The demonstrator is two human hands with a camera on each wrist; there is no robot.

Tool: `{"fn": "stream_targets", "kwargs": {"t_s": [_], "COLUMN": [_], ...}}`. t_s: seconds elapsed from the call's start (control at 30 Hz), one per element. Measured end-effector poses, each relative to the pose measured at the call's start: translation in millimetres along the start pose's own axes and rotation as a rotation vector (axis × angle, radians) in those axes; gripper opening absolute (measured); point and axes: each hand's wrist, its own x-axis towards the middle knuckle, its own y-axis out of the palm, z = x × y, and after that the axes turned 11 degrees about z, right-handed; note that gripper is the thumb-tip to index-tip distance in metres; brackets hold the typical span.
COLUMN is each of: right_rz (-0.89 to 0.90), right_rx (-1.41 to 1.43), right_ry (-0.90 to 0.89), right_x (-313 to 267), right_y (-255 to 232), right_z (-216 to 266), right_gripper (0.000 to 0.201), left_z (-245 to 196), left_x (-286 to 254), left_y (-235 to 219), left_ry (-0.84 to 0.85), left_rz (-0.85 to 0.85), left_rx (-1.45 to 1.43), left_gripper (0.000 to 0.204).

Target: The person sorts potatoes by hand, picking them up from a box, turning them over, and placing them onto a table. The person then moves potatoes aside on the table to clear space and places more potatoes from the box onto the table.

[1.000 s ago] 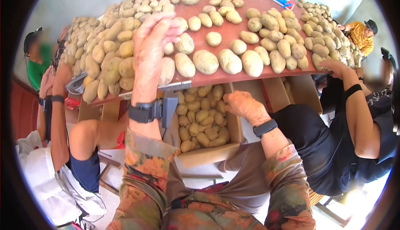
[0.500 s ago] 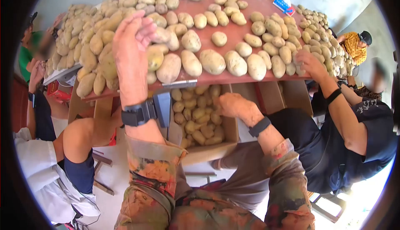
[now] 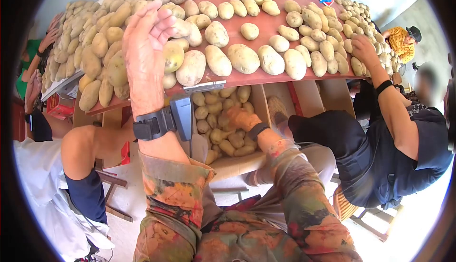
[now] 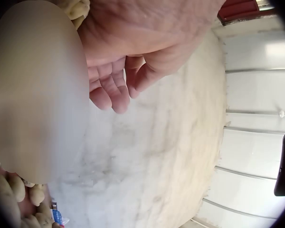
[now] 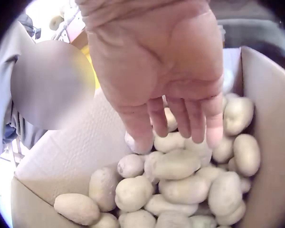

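Observation:
My left hand (image 3: 146, 55) is raised at the table's front edge, beside the potato pile (image 3: 102, 43); its fingers bend loosely. In the left wrist view the same hand (image 4: 147, 42) shows its fingers with nothing seen between them. My right hand (image 3: 241, 118) is down in the cardboard box (image 3: 242, 167) below the table edge. The right wrist view shows that hand (image 5: 161, 61) palm towards the camera, fingers pointing down over the potatoes (image 5: 175, 164) and holding none that I can see. Whether the fingertips touch the potatoes is unclear.
More potatoes lie in a row (image 3: 243, 58) and in piles over the red table (image 3: 228, 33). A metal piece (image 3: 205, 87) sits on its front edge. People sit close on both sides; one hand (image 3: 365, 51) at the right touches potatoes. Another cardboard box (image 3: 336, 96) stands right of mine.
My right hand has moved left and deeper into the box, from its right side to over the potatoes. My left hand has shifted left from the potatoes at the middle.

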Motion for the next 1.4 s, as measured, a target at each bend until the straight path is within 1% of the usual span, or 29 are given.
{"fn": "stream_targets", "kwargs": {"t_s": [0.03, 0.13, 0.23, 0.33, 0.43, 0.53, 0.6, 0.63, 0.7, 0.77, 0.87, 0.97, 1.07, 1.17, 1.23, 1.3, 1.33, 1.4], "right_rz": [-0.019, -0.077, -0.104, -0.24, -0.223, -0.108, -0.24, -0.317, -0.131, -0.134, -0.133, 0.017, 0.032, 0.038, -0.017, -0.046, -0.075, -0.131], "right_rx": [-0.019, 0.021, -0.05, -0.052, -0.151, 0.013, -0.046, -0.084, -0.067, -0.017, 0.028, 0.017, 0.061, 0.076, 0.096, 0.075, 0.123, 0.22], "right_ry": [-0.022, -0.022, 0.042, 0.08, 0.127, 0.168, 0.117, 0.094, 0.094, 0.047, -0.004, -0.072, -0.134, -0.159, -0.223, -0.282, -0.338, -0.449], "right_x": [15, 48, 55, 66, 65, 86, 68, 57, 41, 27, 40, 16, -3, -63, -93, -100, -106, -135], "right_y": [12, 39, 49, 67, 80, 89, 89, 82, 61, 50, 60, 31, 11, -44, -70, -85, -94, -116], "right_z": [-3, -10, -4, -6, -2, -9, -7, -4, 5, 11, 0, 4, 2, 23, 30, 28, 28, 34], "right_gripper": [0.034, 0.042, 0.04, 0.038, 0.035, 0.028, 0.034, 0.037, 0.033, 0.037, 0.035, 0.034, 0.035, 0.039, 0.046, 0.056, 0.056, 0.056], "left_z": [0, -2, -4, -5, -4, -2, -3, -2, -1, 1, 2, 0, 2, 2, 2, 1, 2, 3], "left_x": [1, 1, 1, 1, 2, 0, 0, -1, -2, -3, -5, -6, -4, -5, -5, -6, -6, -6], "left_y": [-2, -8, -9, -10, -12, -11, -8, -7, -5, -5, -6, -6, -9, -10, -9, -9, -10, -13], "left_ry": [0.006, 0.019, 0.019, 0.02, 0.008, -0.028, -0.057, -0.07, -0.078, -0.082, -0.091, -0.098, -0.103, -0.103, -0.102, -0.102, -0.096, -0.087], "left_rz": [-0.001, -0.01, -0.023, -0.011, -0.008, -0.02, -0.022, -0.024, -0.027, -0.029, -0.032, -0.071, -0.078, -0.073, -0.075, -0.087, -0.079, -0.065], "left_rx": [-0.007, -0.019, -0.03, -0.043, -0.041, -0.031, -0.023, -0.02, -0.027, -0.045, -0.066, -0.065, -0.081, -0.091, -0.097, -0.095, -0.103, -0.119], "left_gripper": [0.033, 0.033, 0.033, 0.032, 0.032, 0.031, 0.03, 0.03, 0.028, 0.027, 0.025, 0.025, 0.025, 0.024, 0.024, 0.024, 0.024, 0.024]}}
